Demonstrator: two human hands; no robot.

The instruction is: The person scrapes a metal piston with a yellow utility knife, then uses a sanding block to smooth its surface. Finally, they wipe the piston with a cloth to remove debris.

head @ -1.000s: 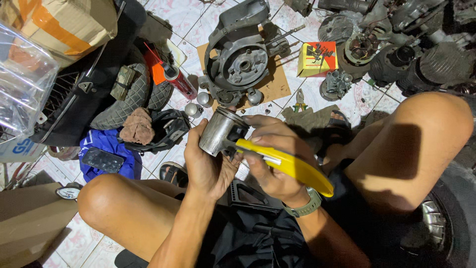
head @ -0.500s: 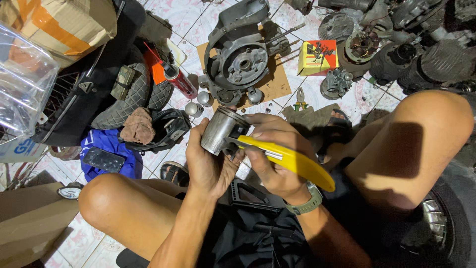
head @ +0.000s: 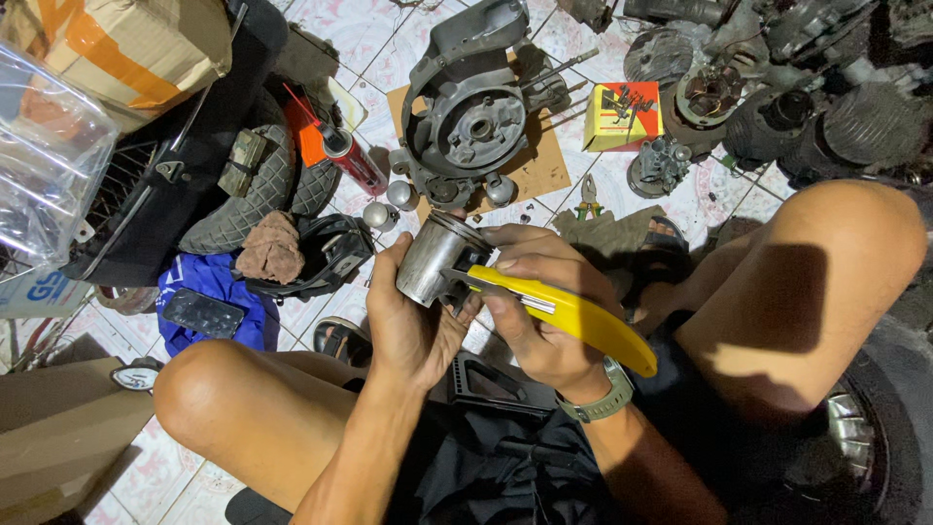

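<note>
Engine case (head: 476,107) on cardboard beyond the hands; left hand (head: 408,316) cups metal piston (head: 434,259) from below, fingers closed round it; right hand (head: 539,306) clenched on yellow knife (head: 569,316), tip against piston's lower edge; pose essentially unchanged from half a second back.

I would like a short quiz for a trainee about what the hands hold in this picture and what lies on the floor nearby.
1. True or false: the left hand holds the metal piston.
2. What colour is the handle of the tool in the right hand?
3. On what does the engine casing lie? A) cardboard sheet B) blue cloth C) bare tile

Key: 1 true; 2 yellow; 3 A.
</note>
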